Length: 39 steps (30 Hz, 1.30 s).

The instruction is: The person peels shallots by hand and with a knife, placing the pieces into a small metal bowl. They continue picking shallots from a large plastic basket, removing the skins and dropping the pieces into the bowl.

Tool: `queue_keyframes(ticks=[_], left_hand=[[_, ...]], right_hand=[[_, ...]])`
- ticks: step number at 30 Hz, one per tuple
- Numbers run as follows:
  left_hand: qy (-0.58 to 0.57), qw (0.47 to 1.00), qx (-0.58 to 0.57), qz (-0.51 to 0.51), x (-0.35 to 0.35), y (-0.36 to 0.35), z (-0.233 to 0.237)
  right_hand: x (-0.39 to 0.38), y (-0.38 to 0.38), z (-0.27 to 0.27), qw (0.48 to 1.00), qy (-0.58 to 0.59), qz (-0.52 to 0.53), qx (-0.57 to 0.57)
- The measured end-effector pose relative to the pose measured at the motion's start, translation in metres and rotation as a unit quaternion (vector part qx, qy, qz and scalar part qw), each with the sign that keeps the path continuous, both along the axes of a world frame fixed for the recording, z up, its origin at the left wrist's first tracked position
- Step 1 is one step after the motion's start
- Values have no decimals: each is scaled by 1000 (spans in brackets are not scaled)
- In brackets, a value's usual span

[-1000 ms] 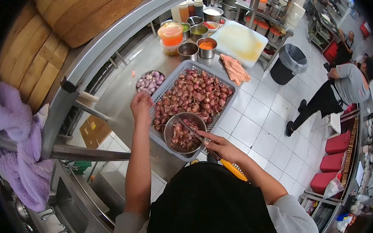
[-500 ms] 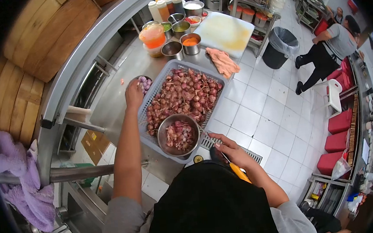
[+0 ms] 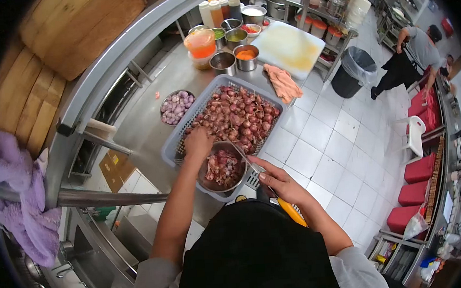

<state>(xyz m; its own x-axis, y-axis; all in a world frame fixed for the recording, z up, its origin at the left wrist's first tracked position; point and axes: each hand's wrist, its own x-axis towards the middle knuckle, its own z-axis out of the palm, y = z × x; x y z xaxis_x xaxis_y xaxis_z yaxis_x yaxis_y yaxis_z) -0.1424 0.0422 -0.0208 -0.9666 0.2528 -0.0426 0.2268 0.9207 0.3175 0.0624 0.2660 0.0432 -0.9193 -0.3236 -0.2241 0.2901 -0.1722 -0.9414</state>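
Observation:
My left hand reaches down onto the red shallots in the grey plastic basket. Its fingers are curled and their tips are hidden, so what they pinch cannot be made out. In my right hand is a knife with a yellow handle, its blade pointing over a steel bowl. That bowl sits on the near end of the basket and holds shallot skins and trimmings. Left of the basket stands a bowl of peeled shallots.
Steel pots of sauces, such as one with orange contents, stand behind the basket. A white cutting board and an orange cloth lie at the right. Beyond are a black bin and another person.
My left hand has moved from the bowl of peeled shallots to the shallots in the basket. The knife in my right hand has come up toward the steel bowl.

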Motion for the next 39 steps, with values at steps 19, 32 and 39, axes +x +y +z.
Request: queue_keyframes(ticks=[19, 32, 39], left_hand=[[-238, 632, 730, 104, 134, -44, 25], [-224, 549, 800, 96, 160, -46, 52], [-210, 530, 817, 82, 161, -47, 51]], right_hand=[[-21, -51, 0, 997, 61, 8, 41], [-20, -79, 18, 993, 104, 61, 2], [-15, -79, 27, 994, 95, 52, -21]])
